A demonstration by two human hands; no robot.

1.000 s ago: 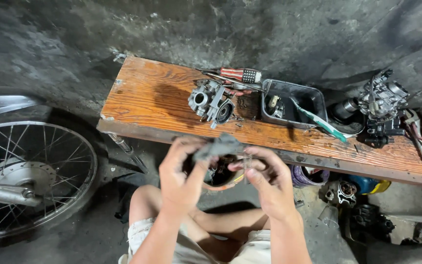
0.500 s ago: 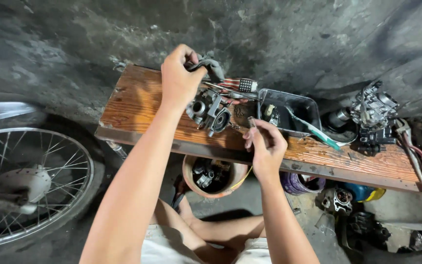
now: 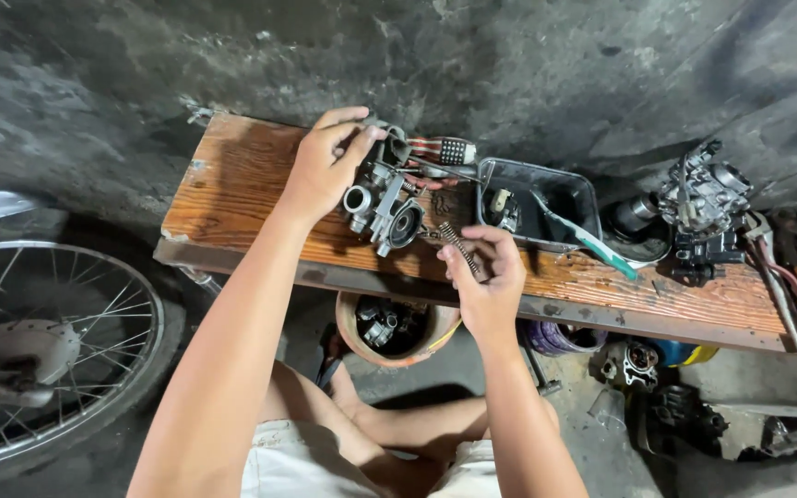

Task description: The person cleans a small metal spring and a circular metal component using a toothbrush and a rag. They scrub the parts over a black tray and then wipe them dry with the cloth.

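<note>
Left to right on the wooden bench [image 3: 251, 198]: left hand [image 3: 325, 171], fingers curled, pinching a small metal part above the carburetor body [image 3: 382, 205]; right hand [image 3: 488, 277] pinching a coil spring [image 3: 458, 247] beside the black tray [image 3: 551, 198].

Your tabletop [image 3: 251, 198] is worn, reddish wood with visible grain. The carburetor [image 3: 385, 207] looks like dull grey cast metal. Your right hand [image 3: 483, 277] holds a coiled metal spring [image 3: 458, 247]. The tray [image 3: 546, 198] is dark plastic.
</note>
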